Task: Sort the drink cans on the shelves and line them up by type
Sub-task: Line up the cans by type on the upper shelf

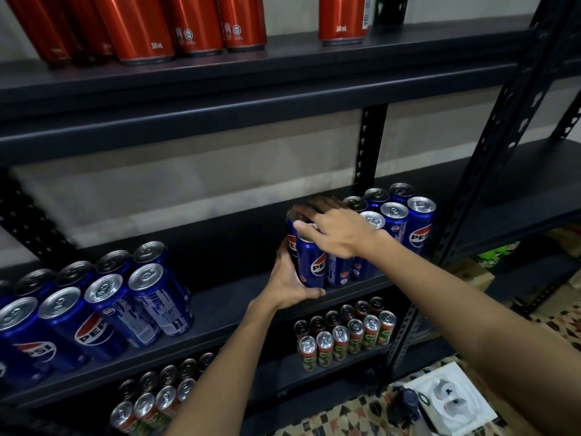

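Two hands work on the blue cans (371,234) at the right of the middle shelf (220,306). Left hand (290,283) cups the side of the front blue can (309,262), its fingers curled round it near the base. Right hand (336,231) lies across the can tops, fingers spread and bent over them. More blue cans (94,309) stand at the left, red cans (188,23) above, green cans (342,335) below.

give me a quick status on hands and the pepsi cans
Left hand gripping front slim Pepsi can low. Right hand resting across can tops. Wide Pepsi group apart, left. Nothing blocking.
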